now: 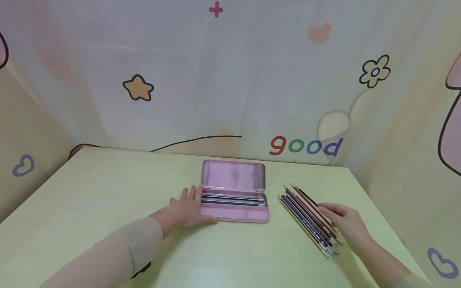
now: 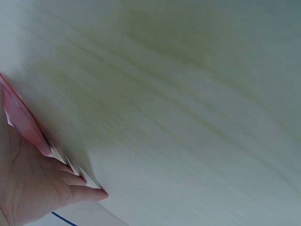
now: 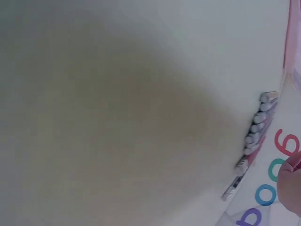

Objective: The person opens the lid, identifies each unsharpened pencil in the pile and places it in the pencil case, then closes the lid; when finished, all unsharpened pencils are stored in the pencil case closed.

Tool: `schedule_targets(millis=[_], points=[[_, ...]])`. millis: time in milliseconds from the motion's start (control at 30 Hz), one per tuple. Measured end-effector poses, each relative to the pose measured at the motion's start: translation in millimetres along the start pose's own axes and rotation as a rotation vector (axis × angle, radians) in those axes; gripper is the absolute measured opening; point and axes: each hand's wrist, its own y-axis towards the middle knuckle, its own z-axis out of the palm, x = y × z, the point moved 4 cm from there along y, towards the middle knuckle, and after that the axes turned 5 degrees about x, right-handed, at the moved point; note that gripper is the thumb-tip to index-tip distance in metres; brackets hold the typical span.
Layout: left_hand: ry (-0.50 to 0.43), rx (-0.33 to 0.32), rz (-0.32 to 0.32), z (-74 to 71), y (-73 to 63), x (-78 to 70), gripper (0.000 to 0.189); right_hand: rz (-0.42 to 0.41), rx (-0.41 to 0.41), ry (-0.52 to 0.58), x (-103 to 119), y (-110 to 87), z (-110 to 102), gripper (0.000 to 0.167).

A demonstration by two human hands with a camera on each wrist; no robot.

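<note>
A pink pencil case (image 1: 230, 215) lies with its lid (image 1: 227, 176) raised at the back of the table's middle. Several dark pencils (image 1: 234, 203) lie lengthwise in its rear compartment. With fingers spread, my left hand (image 1: 185, 208) rests against the case's left end, thumb along its front corner. In the left wrist view the palm is beside the pink edge (image 2: 26, 122). To the right, a loose bundle of striped pencils (image 1: 307, 220) lies slantwise, eraser ends toward me. My right hand (image 1: 347, 226) pinches a dark pencil (image 1: 307, 197) at the bundle's right side; the fingers hide part of it.
The pale table (image 1: 108, 192) extends on both sides of the case. A printed cloth (image 1: 180, 80) with a star, flower and the word "good" hangs behind it. More printed cloth (image 1: 425, 192) borders the right edge. Silver pencil ends (image 3: 256, 127) show in the right wrist view.
</note>
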Motion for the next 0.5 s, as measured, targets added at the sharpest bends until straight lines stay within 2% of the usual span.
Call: schedule_targets(millis=[267,500], points=[[-0.003,0.003,-0.004,2.1,2.4,1.1,0.114,0.025,-0.044,-0.020,-28,-17.3,-7,0.057],[-0.004,0.008,-0.003,1.1,0.4,0.9,0.114,0.028,-0.061,-0.057,-40,-23.6,-10,0.055]])
